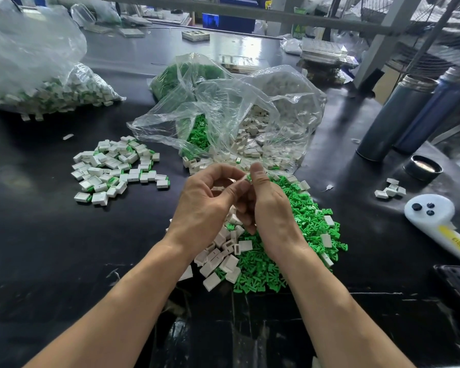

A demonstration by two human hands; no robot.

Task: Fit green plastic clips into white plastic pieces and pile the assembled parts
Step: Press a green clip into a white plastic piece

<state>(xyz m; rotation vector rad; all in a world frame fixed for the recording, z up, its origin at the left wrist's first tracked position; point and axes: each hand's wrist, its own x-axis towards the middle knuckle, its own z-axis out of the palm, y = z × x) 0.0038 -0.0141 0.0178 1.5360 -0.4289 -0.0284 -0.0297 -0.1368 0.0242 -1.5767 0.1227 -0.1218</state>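
My left hand and my right hand meet above the black table, fingers curled. Between their fingertips sits a small green clip, pinched by my right thumb and forefinger; my left fingers curl round a white piece that is mostly hidden. Under my hands lie loose white pieces and a heap of green clips. A pile of assembled white-and-green parts lies to the left.
An open clear bag of clips and white pieces lies behind my hands. A big bag of assembled parts sits far left. Two dark flasks, a lid, a few white pieces and a white controller are right.
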